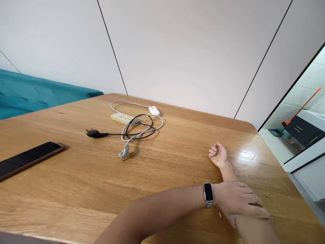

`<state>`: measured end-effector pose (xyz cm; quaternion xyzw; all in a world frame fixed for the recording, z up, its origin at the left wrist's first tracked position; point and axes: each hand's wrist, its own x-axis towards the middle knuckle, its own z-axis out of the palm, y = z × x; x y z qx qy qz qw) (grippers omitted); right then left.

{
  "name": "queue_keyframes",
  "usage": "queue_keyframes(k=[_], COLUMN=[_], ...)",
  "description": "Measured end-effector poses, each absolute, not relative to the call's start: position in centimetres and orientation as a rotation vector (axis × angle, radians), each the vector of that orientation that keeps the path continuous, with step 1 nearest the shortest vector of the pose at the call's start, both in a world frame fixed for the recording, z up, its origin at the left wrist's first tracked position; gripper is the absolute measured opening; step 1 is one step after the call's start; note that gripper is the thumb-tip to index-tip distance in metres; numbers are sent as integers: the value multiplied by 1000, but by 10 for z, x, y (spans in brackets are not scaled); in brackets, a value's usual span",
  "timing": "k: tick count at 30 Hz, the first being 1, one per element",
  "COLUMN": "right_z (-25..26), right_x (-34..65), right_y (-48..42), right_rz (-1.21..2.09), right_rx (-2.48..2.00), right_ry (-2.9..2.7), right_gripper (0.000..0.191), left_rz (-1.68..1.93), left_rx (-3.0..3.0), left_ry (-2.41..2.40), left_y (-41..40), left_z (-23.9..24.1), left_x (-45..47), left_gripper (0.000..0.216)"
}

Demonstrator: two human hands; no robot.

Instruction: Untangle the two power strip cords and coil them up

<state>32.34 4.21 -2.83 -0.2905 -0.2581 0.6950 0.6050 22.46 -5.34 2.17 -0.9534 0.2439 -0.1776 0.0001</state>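
My left hand (238, 200) lies across my right forearm (256, 227), its fingers wrapped over it. A smartwatch (208, 194) with a metal band is on my left wrist. Farther out, my right hand (218, 155) rests palm up on the wooden table (177, 162), fingers loosely curled and the palm showing with nothing in it. Left of both hands, and apart from them, is a power strip (122, 118) with a looped tangle of grey and black cords (142, 130). A black plug (94, 133) and a grey two-pin plug (124, 153) lie at the cord ends.
A small white box (154, 110) on a cord sits near the wall (182, 51). At the left edge lies a phone (30, 158). A teal sofa (38, 91) stands beyond the table. Through a doorway on the right are an orange-handled broom (303, 105) and a dark cabinet (303, 128).
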Motion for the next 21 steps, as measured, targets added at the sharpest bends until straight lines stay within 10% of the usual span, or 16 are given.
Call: queue_keyframes(k=[21], right_z=[-5], right_x=[314], right_y=[26], right_rz=[1905], right_rx=[-954], right_ry=[-837], right_gripper=[40], left_rz=[-719], left_rx=[-2983], left_ry=[609], left_y=[-55], left_z=[17], left_x=[224], left_gripper=[57])
